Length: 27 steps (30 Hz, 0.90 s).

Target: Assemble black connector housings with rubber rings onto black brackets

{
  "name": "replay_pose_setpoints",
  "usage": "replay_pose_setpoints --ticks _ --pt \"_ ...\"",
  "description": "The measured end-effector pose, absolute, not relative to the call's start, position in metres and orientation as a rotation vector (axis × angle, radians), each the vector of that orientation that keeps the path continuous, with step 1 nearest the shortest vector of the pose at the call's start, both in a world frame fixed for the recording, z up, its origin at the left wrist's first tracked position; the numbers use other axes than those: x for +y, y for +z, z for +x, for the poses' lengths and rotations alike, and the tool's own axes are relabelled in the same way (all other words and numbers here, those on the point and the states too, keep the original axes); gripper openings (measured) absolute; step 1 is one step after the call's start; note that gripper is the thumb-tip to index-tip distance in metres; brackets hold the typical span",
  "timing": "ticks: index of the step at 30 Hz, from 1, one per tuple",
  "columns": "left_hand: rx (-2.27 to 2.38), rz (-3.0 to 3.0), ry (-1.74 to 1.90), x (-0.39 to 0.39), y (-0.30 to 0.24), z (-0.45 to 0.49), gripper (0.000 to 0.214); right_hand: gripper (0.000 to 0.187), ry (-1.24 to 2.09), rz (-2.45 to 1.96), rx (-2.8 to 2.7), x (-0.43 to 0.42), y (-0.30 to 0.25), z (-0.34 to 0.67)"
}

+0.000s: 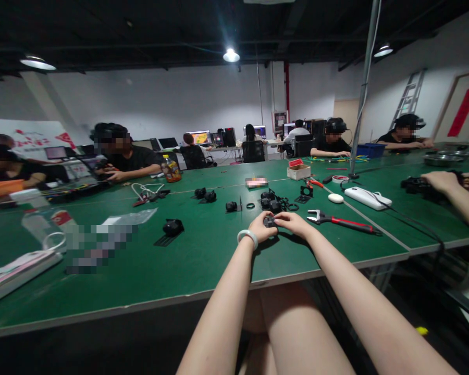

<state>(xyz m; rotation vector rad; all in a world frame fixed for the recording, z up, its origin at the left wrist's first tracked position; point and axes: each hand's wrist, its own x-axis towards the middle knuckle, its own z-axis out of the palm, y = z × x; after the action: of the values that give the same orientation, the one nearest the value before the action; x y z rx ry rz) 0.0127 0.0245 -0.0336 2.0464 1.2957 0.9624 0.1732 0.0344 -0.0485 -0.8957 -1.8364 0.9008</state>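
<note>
Between my two hands, just above the green table, is a small black part, partly covered by fingers. My left hand, with a pale bangle at the wrist, is closed around its left side. The fingers of my right hand pinch at its right side. Right behind them sits a cluster of black round parts. A black ring and a smaller ring lie near it. To the right is an adjustable wrench with a red and black handle.
More black parts lie to the left, one on a flat plate. A white power bank with a cable and a white oval object are on the right. A metal pole rises from the table. Several people sit around.
</note>
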Motion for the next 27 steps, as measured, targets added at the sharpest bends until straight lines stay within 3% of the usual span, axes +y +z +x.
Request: replay_pose_setpoints --ticks 13,18,27 --pt "1.261 2.022 0.968 0.023 -0.031 0.014 0.046 0.026 0.965 -0.877 -1.776 0.036 -0.049 0.173" --pt "1.221 2.008 0.969 0.02 -0.029 0.014 0.05 0.034 1.051 -0.789 -1.752 0.03 -0.044 0.172" --pt "1.105 1.986 0.941 0.012 -0.019 0.021 0.038 0.037 1.108 -0.732 -1.736 0.026 -0.04 0.172"
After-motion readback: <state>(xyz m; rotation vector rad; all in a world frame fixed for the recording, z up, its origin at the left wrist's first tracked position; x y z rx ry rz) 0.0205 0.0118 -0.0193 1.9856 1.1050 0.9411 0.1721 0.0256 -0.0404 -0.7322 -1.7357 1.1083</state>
